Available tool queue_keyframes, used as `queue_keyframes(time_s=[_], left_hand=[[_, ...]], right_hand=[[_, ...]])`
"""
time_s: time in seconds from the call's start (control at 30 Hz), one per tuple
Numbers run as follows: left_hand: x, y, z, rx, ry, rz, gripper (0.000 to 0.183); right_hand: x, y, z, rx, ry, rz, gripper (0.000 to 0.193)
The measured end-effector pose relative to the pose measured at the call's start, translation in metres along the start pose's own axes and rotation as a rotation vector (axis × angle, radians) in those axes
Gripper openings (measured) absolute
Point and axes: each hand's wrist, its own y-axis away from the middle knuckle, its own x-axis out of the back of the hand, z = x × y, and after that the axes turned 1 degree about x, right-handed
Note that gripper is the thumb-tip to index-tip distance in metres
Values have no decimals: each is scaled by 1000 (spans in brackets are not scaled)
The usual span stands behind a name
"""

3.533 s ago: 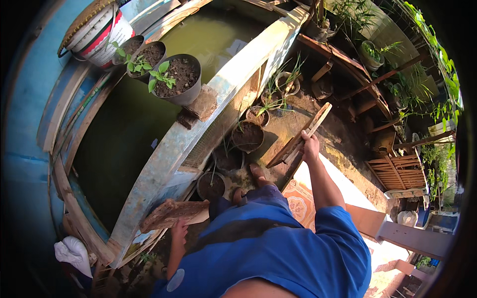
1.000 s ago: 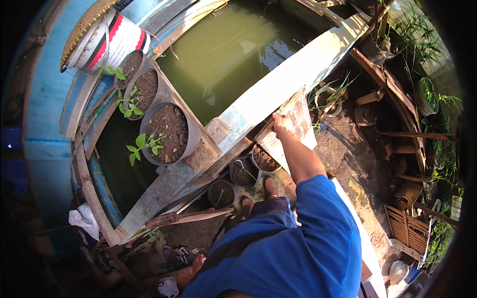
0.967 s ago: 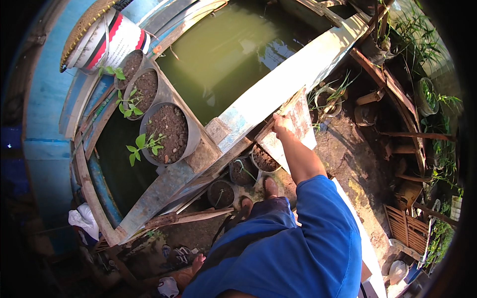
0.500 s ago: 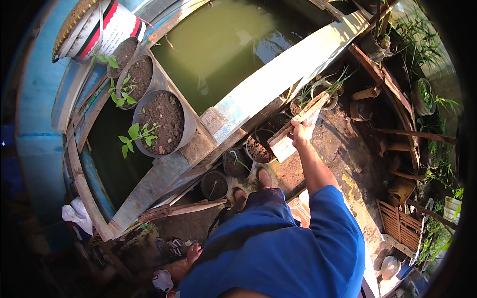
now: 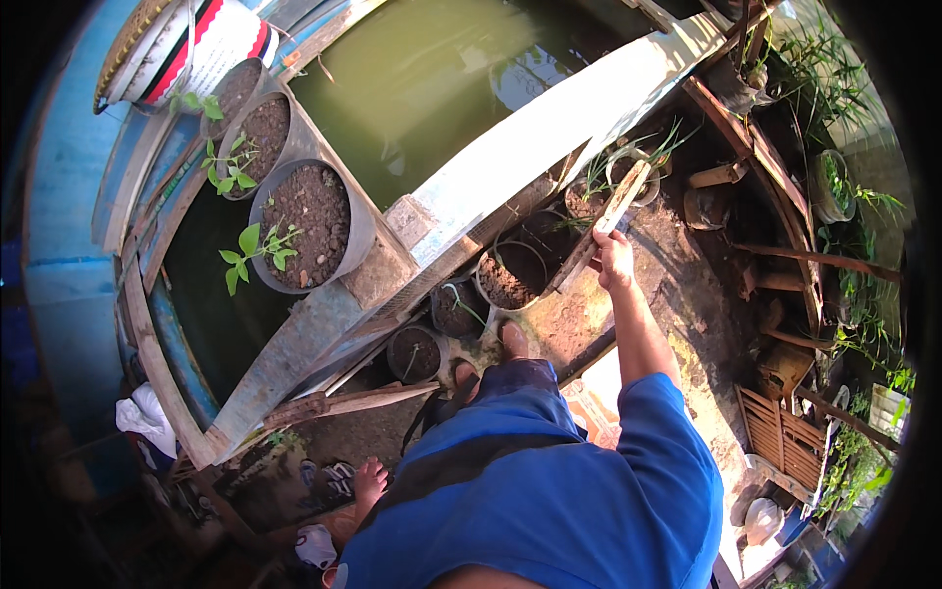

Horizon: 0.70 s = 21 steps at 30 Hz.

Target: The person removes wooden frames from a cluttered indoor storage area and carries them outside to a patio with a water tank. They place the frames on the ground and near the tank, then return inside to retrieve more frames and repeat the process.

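My right hand (image 5: 614, 261) is closed around a narrow, weathered wooden plank (image 5: 621, 199), its arm stretched forward. The plank is tilted, held edge-up above the wet ground. Below and beside it stand a round pot of brown soil (image 5: 512, 279) and a whitish pot with long green leaves (image 5: 633, 172). At the lower left my left hand (image 5: 370, 481) hangs beside my body, small in view, with its fingers apart and nothing seen in it. My feet (image 5: 513, 340) stand close to the soil pots.
A pond of green water (image 5: 432, 88) lies ahead, bordered by a pale ledge (image 5: 549, 123). Potted seedlings (image 5: 306, 221) line its left corner, near a white bucket (image 5: 211, 44). Wooden poles (image 5: 814, 257) and plants are at right; a loose board (image 5: 343, 402) lies left of my feet.
The plank has turned from showing its broad pale face to a narrower edge, and its far end has risen slightly. My left hand has shifted a little left and forward.
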Motion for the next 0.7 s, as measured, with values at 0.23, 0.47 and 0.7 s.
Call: queue_keyframes(time_s=[0.23, 0.47, 0.7], left_hand=[[-2, -5, -8, -48, 170, -136, 31], [-22, 8, -11, 7, 53, 117, 22], [4, -21, -15, -210, -21, -182, 31]], right_hand=[[0, -2, -1, -35, 37, 10, 10], [31, 19, 11, -54, 44, 72, 13], [69, 24, 8, -57, 62, 146, 15]])
